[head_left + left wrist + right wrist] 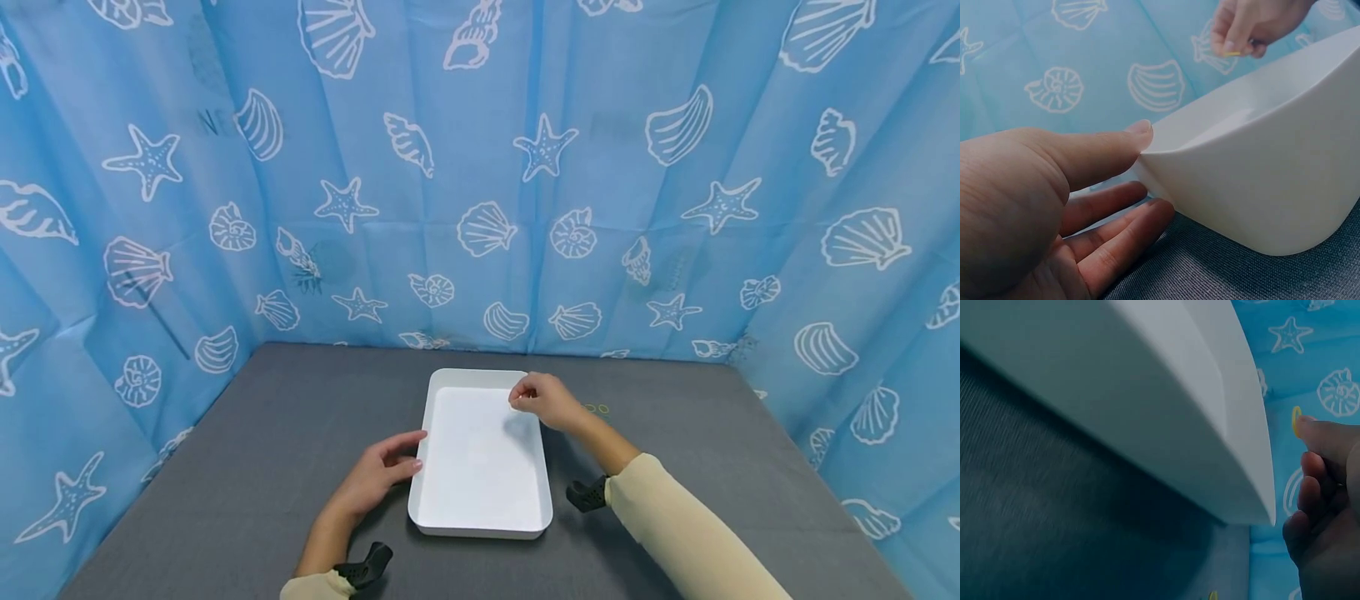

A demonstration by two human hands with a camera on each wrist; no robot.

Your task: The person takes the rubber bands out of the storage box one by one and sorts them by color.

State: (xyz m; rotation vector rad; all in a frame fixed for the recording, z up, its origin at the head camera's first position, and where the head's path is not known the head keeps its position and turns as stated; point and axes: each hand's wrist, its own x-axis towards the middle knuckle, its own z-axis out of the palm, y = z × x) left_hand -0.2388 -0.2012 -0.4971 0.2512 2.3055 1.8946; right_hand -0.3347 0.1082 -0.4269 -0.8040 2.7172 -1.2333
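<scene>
A white rectangular tray [480,527] with raised walls lies lengthwise before me. My left hand [380,473] is at its left side, thumb tip at the rim and the fingertips against the outer wall, as the left wrist view shows. Over the tray's far right corner, my right hand [551,402] pinches a small yellow ring [1297,421] between thumb and forefinger. The same ring [1230,54] shows as a thin yellow line beyond the tray in the left wrist view.
Small yellow-green loops [597,409] lie on the dark grey tabletop [300,400], right of the tray and partly behind the right forearm. A blue curtain [450,183] printed with white shells and starfish hangs around the back and sides of the table.
</scene>
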